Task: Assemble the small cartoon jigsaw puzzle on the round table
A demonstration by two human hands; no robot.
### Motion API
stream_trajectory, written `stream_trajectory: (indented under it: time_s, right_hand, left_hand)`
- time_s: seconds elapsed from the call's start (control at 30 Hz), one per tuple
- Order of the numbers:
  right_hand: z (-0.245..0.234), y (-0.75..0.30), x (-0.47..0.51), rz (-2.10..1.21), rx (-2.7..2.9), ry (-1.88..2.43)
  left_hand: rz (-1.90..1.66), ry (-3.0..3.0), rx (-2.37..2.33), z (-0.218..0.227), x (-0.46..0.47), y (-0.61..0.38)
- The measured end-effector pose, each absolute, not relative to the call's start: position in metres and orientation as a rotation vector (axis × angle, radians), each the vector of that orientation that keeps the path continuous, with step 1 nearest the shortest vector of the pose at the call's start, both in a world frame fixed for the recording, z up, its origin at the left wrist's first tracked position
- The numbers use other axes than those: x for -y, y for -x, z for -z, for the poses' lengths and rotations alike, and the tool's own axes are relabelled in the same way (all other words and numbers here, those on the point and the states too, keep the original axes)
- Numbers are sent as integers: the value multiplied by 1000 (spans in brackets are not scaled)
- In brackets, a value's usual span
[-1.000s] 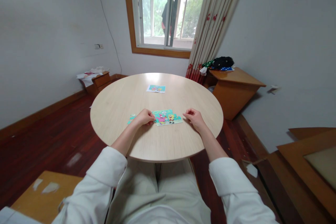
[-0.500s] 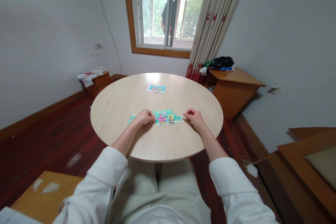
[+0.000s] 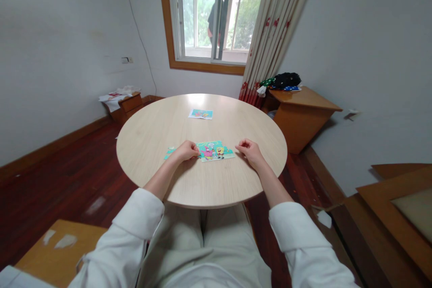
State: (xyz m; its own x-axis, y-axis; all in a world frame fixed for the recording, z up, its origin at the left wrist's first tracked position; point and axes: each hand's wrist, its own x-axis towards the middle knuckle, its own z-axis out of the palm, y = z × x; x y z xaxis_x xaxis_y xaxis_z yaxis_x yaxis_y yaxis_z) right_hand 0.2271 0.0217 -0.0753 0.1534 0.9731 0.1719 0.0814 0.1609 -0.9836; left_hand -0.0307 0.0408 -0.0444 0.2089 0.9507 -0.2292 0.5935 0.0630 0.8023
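A partly joined cartoon jigsaw puzzle (image 3: 215, 150) lies flat on the round pale-wood table (image 3: 158, 130) in front of me. My left hand (image 3: 185, 150) rests at its left edge with the fingers curled, pinching a puzzle piece against the puzzle. Loose teal pieces (image 3: 169, 151) peek out from behind that hand. My right hand (image 3: 249, 151) rests on the table just right of the puzzle, fingers loosely curled, with nothing visible in it. A small picture card (image 3: 201, 114) lies farther back on the table.
A wooden cabinet (image 3: 300, 117) with dark clothes on top stands at the right by a curtain (image 3: 273, 31). A low wooden box with papers (image 3: 123, 101) sits at the left wall. Wooden furniture stands at my lower left (image 3: 50, 247) and right (image 3: 401, 216).
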Motion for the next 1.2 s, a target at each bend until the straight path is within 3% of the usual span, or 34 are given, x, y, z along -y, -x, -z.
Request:
stream_trajectory:
  time_s: [0.73,1.2]
  right_hand:
    - [76,-226,-19,-947,1212,1193]
    - [72,-224,-16,-960,1205,1206]
  left_hand:
    - [-223,-1793,-1532,44,-55,29]
    - [-305,-2053,-1641,42,-58,30]
